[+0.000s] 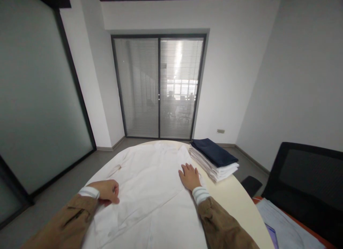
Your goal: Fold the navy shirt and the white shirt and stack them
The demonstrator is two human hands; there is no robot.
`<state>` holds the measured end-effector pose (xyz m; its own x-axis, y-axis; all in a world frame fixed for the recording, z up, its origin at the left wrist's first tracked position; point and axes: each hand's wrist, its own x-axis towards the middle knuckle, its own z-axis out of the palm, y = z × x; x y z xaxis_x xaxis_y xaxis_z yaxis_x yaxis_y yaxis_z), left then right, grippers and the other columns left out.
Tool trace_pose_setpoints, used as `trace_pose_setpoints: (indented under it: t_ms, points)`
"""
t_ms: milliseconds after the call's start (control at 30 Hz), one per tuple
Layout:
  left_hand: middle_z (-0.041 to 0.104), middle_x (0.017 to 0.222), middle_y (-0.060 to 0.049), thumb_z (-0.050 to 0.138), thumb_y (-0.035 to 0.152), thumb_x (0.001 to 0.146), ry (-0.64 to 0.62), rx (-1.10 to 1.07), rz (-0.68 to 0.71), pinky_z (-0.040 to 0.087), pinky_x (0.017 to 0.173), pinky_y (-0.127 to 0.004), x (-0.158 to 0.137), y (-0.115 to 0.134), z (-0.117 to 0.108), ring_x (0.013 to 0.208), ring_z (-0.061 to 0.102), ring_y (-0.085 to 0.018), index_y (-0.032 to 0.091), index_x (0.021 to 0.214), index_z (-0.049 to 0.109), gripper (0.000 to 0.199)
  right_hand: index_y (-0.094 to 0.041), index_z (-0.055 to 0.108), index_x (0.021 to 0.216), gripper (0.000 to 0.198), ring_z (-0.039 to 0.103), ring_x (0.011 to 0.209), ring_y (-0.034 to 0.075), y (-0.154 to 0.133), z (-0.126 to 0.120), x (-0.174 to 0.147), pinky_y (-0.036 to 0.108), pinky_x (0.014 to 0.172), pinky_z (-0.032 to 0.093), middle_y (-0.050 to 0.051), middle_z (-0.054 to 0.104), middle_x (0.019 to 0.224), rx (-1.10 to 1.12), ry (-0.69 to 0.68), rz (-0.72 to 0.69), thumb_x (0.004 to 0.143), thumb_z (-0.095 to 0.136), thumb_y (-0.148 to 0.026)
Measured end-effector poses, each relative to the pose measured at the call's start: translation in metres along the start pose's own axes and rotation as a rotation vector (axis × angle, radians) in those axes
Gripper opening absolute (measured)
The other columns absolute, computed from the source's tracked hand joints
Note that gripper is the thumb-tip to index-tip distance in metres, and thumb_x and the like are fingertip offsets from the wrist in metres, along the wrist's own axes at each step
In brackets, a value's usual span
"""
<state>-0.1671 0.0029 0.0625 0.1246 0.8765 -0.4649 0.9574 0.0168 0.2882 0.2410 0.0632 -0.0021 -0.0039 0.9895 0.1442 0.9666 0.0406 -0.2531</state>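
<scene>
A white shirt [152, 184] lies spread over the round table [242, 202], with creases running across its lower part. My left hand [108, 191] rests at the left side of the shirt with its fingers curled in. Whatever those fingers hold, if anything, is hidden. On the shirt's right side, my right hand [190, 176] lies palm down on the cloth, fingers stretched out and slightly spread. Just beyond it, at the table's right edge, stands a stack of folded white cloth [214, 170] topped by a folded navy cloth [214, 151].
A black mesh-backed chair [308, 181] stands at the right; pale cloth [284, 224] and a purple item [272, 235] lie beside the table there. Ahead are glass doors with blinds [159, 88]. A frosted glass panel [40, 91] is at the left.
</scene>
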Motion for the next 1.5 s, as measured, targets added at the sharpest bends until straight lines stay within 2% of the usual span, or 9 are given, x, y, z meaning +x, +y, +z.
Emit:
trace_pose_setpoints:
  t_ms: [133, 333, 500, 667, 800, 933, 1133, 1267, 1500]
  points:
    - [0.057, 0.057, 0.005, 0.074, 0.032, 0.042, -0.112, -0.15, -0.028, 0.038, 0.045, -0.025, -0.004, 0.011, -0.003, 0.05, 0.051, -0.016, 0.022, 0.076, 0.06, 0.039, -0.023, 0.044, 0.141, 0.056, 0.023, 0.142, 0.03, -0.001, -0.002, -0.001, 0.051, 0.113, 0.009, 0.011, 0.034, 0.153, 0.002, -0.009, -0.006, 0.093, 0.038, -0.052]
    - [0.056, 0.049, 0.002, 0.075, 0.022, 0.036, -0.194, 0.003, -0.084, 0.042, 0.047, -0.028, -0.007, 0.03, -0.012, 0.05, 0.053, -0.018, 0.02, 0.06, 0.059, 0.029, -0.026, 0.046, 0.139, 0.055, 0.024, 0.142, 0.029, -0.001, -0.004, -0.003, 0.053, 0.114, 0.007, 0.01, 0.036, 0.152, 0.026, 0.002, -0.022, 0.091, 0.041, -0.053]
    - [0.068, 0.077, -0.006, 0.068, 0.026, 0.057, 0.169, 0.209, 0.015, 0.049, 0.067, -0.035, -0.009, 0.062, -0.018, 0.077, 0.065, -0.027, 0.019, 0.076, 0.063, 0.021, -0.028, 0.05, 0.135, 0.052, 0.024, 0.142, 0.03, -0.002, -0.005, -0.003, 0.055, 0.113, 0.004, 0.007, 0.038, 0.151, 0.038, 0.0, -0.033, 0.09, 0.043, -0.053]
    - [0.068, 0.108, -0.01, 0.053, 0.041, 0.08, 0.346, 0.24, 0.184, 0.047, 0.086, -0.038, 0.006, 0.119, -0.001, 0.098, 0.064, -0.027, 0.022, 0.103, 0.064, 0.032, -0.029, 0.049, 0.137, 0.054, 0.022, 0.142, 0.031, -0.002, -0.005, -0.003, 0.057, 0.113, 0.004, 0.007, 0.036, 0.152, 0.049, -0.022, -0.027, 0.089, 0.043, -0.054]
    - [0.027, 0.157, -0.012, 0.046, 0.046, 0.088, 0.374, 0.199, 0.315, 0.031, 0.109, -0.045, 0.028, 0.147, 0.033, 0.142, 0.026, -0.033, 0.022, 0.145, 0.037, 0.063, -0.028, 0.037, 0.146, 0.063, 0.011, 0.145, 0.034, -0.002, -0.003, -0.003, 0.058, 0.112, 0.004, 0.008, 0.024, 0.158, 0.007, -0.086, -0.013, 0.091, 0.036, -0.058]
    - [0.006, 0.161, -0.011, 0.037, 0.056, 0.09, 0.216, 0.177, 0.188, 0.019, 0.109, -0.063, 0.04, 0.157, 0.055, 0.145, 0.007, -0.041, 0.027, 0.153, 0.016, 0.073, -0.028, 0.027, 0.15, 0.068, 0.006, 0.146, 0.034, -0.002, -0.003, -0.003, 0.059, 0.112, 0.006, 0.008, 0.015, 0.16, -0.031, -0.192, 0.003, 0.092, 0.028, -0.062]
    - [0.025, 0.155, -0.019, 0.05, 0.059, 0.079, 0.116, 0.211, 0.147, 0.033, 0.104, -0.057, 0.037, 0.17, 0.043, 0.138, 0.028, -0.045, 0.021, 0.149, 0.028, 0.083, -0.026, 0.019, 0.153, 0.078, 0.002, 0.145, 0.039, -0.008, -0.017, -0.011, 0.065, 0.109, 0.007, 0.011, 0.008, 0.161, -0.066, -0.352, 0.025, 0.088, 0.026, -0.07]
    - [0.045, 0.138, -0.023, 0.042, 0.06, 0.084, 0.259, 0.23, 0.077, 0.044, 0.091, -0.054, 0.036, 0.185, 0.045, 0.118, 0.053, -0.041, 0.016, 0.135, 0.046, 0.068, -0.024, 0.033, 0.147, 0.083, 0.02, 0.14, 0.044, -0.016, -0.035, -0.02, 0.069, 0.103, 0.013, 0.017, 0.025, 0.155, -0.128, -0.38, 0.003, 0.081, 0.038, -0.074]
    - [0.049, 0.13, -0.024, 0.053, 0.049, 0.078, 0.365, 0.248, -0.031, 0.045, 0.086, -0.055, 0.029, 0.201, 0.052, 0.114, 0.052, -0.04, 0.013, 0.124, 0.055, 0.059, -0.021, 0.042, 0.141, 0.102, 0.034, 0.131, 0.05, -0.027, -0.065, -0.024, 0.072, 0.102, 0.009, 0.022, 0.038, 0.145, -0.254, -0.473, -0.041, 0.058, 0.064, -0.077]
